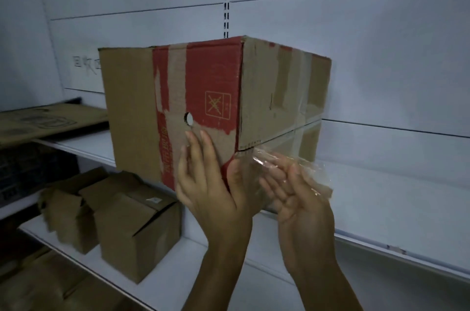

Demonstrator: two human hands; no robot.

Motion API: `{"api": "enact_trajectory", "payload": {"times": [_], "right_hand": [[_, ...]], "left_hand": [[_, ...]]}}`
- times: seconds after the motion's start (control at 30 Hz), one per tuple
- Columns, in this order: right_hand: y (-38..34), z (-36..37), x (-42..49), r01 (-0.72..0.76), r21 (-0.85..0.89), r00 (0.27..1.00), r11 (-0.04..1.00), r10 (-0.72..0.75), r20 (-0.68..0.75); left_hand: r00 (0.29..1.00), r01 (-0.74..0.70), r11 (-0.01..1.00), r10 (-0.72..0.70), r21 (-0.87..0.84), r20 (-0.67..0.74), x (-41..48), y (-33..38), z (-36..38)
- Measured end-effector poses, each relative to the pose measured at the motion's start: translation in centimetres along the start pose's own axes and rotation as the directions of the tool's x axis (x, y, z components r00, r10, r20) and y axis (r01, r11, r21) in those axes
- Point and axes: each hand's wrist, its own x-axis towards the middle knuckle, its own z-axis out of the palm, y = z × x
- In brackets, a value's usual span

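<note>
Nearest, the left hand (211, 183) is spread open, fingers straight and flat against the red-printed face of the cardboard box (267, 92), thumb laid on the adjoining brown face, so that the hand straddles the lower near corner. Just to its right, the right hand (300, 198) is likewise open, palm turned toward the left hand, fingers near straight; a strip of clear film (312, 173) trailing from the box's underside lies over its fingertips; whether it is pinched cannot be told. The box stands directly above and beyond both hands, one corner toward the camera; a round hole (188, 118) sits just above the left fingertips; whether the base rests on the white shelf (394, 196) behind the right hand cannot be told. Below and left of the left hand, two small cartons (134, 229) stand on a lower shelf (203, 272); farther left, flattened cardboard (50, 117) lies flat; beyond all, the back panel (381, 56) carries a slotted upright (227, 5).
</note>
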Motion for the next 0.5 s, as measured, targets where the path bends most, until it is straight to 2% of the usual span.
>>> {"api": "enact_trajectory", "payload": {"times": [0.07,0.17,0.27,0.4,0.5], "right_hand": [[-0.4,0.0,-0.4,-0.16,0.177,0.986,0.971,0.152,0.062],[-0.6,-0.7,-0.7,-0.271,0.298,0.962,0.915,0.248,0.112],[-1.4,-1.8,-0.6,-0.285,0.266,0.959,0.921,0.271,0.086],[-2.1,-4.0,-0.7,-0.269,0.256,0.961,0.928,0.275,0.013],[-2.4,-5.2,-0.7,-0.241,0.267,0.969,0.933,0.248,0.008]], "left_hand": [[0.998,-0.046,0.996,0.049,0.082,-0.034,0.1,-0.1,-0.1],[0.997,-0.057,0.993,0.062,0.106,-0.042,0.5,-0.2,-0.4],[0.994,-0.084,0.989,0.091,0.123,-0.058,0.7,-0.3,-0.9],[0.974,-0.2,0.969,0.213,0.144,-0.081,1.6,-1.0,-2.4],[0.971,-0.209,0.963,0.225,0.171,-0.077,2.5,-2.4,-3.5]]}}
